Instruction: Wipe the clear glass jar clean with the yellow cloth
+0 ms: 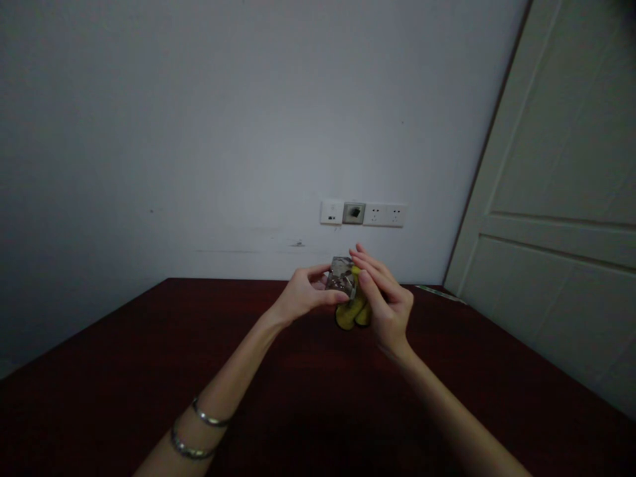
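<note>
Straight below the socket strip on the wall, both hands meet in the air over the far part of a dark red-brown table. Between them is a small grey packet, glossy and roughly square, held upright with its face towards the camera. A soft yellow piece hangs from its lower edge, further below the strip than the packet itself.

The left hand comes in from the strip's lower left and pinches the packet's left edge, thumb under and fingers curled over the top corner. The right hand sits just below and slightly right of the strip. Its fingers are stretched out almost straight along the packet's right edge and touch it, and the palm covers part of the yellow piece. Whether this hand truly grips or only rests against them cannot be told. The two hands are close together, parted only by the packet.

Two thin metal bangles circle the left forearm, far below and left of the strip. A pale panelled door stands to the strip's right.
</note>
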